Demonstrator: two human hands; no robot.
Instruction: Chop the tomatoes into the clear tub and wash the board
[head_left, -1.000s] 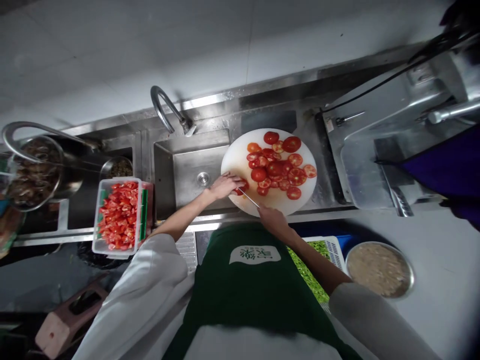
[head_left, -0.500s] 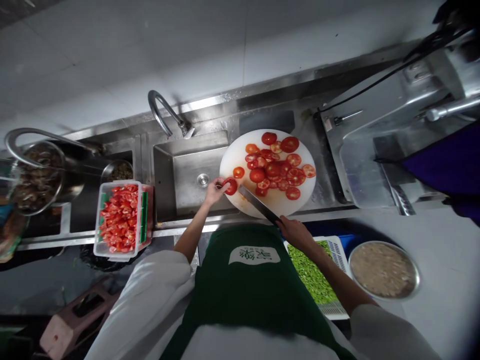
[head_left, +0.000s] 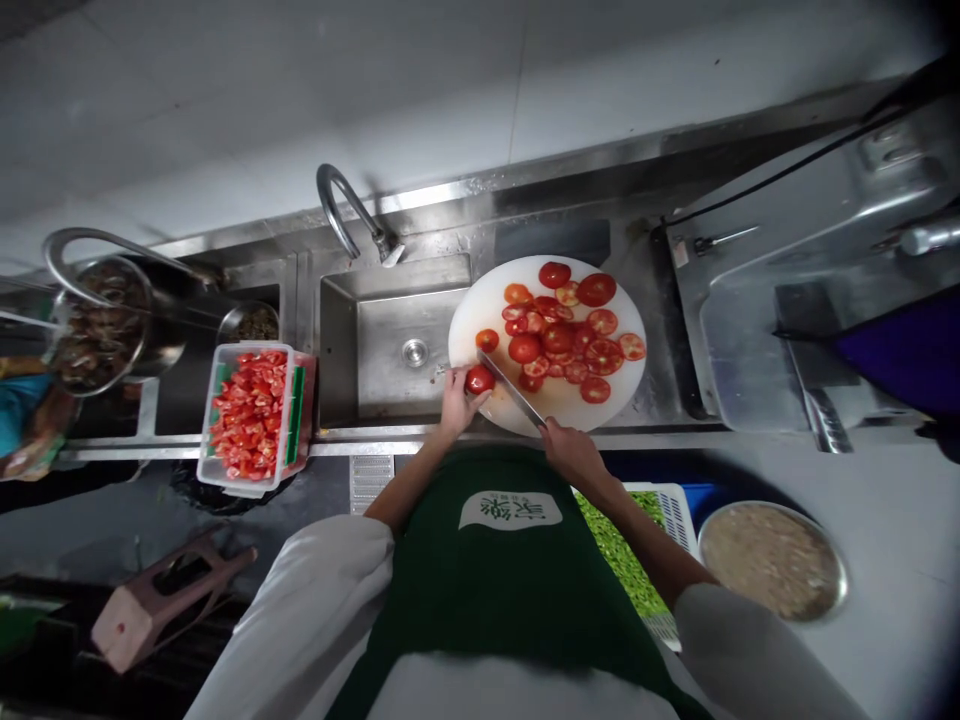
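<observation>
A round white cutting board [head_left: 480, 310] sits on the steel counter, covered with several red tomato slices [head_left: 570, 335]. My left hand [head_left: 457, 398] grips a tomato piece [head_left: 479, 379] at the board's near left edge. My right hand [head_left: 571, 455] holds a knife [head_left: 512, 390] by its handle, the blade angled up and left so its tip lies right beside the tomato piece. One loose slice [head_left: 487, 340] lies just above the knife tip.
A steel sink [head_left: 390, 340] with a curved tap [head_left: 352, 215] lies left of the board. A clear tub of cut tomato [head_left: 251, 415] rests on the counter edge at left. Bowls stand at far left; a green-filled basket [head_left: 622, 550] and a metal bowl [head_left: 772, 560] sit low right.
My left hand has shifted right with the tomato piece. My right hand has brought the knife back up onto the board, its blade now beside the piece.
</observation>
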